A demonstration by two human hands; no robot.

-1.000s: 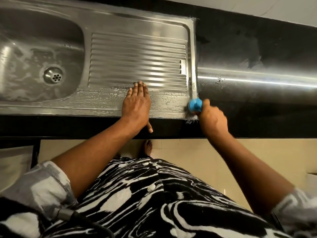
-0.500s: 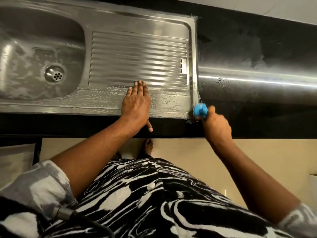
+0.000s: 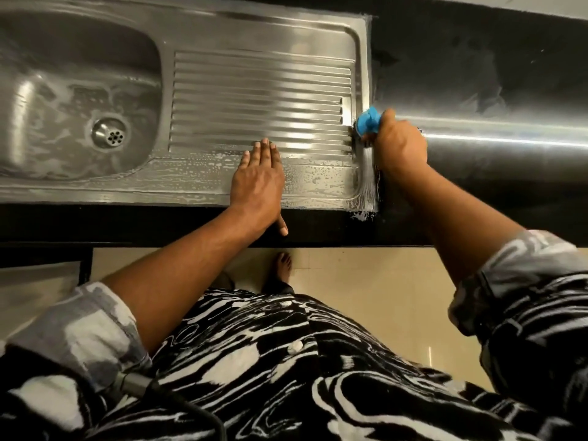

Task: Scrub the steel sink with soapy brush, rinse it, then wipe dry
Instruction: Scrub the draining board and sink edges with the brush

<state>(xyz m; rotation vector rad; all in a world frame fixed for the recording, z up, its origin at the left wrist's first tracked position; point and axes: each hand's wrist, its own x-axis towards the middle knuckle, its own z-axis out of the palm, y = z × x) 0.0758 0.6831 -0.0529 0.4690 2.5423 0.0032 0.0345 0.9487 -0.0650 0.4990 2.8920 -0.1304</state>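
The steel sink (image 3: 203, 30) fills the upper left, with a soapy basin and its drain (image 3: 111, 134) at left and a ribbed drainboard (image 3: 261, 97) at right. Suds and droplets cover the front rim. My left hand (image 3: 259, 183) lies flat with straight fingers on the drainboard's front edge, thumb hanging over the counter lip. My right hand (image 3: 399, 146) grips a blue brush (image 3: 367, 120) and presses it against the sink's right rim, about halfway up the drainboard. The bristles are mostly hidden under the hand.
A black counter (image 3: 477, 74) runs right of the sink, with a bright reflected streak across it. White foam (image 3: 361, 215) has spilled at the sink's front right corner. Beige floor tiles and my foot (image 3: 283, 265) lie below the counter edge.
My right hand has carried the brush from the sink's front right corner back along the right rim, leaving a wet soapy streak. My left hand has stayed in place.
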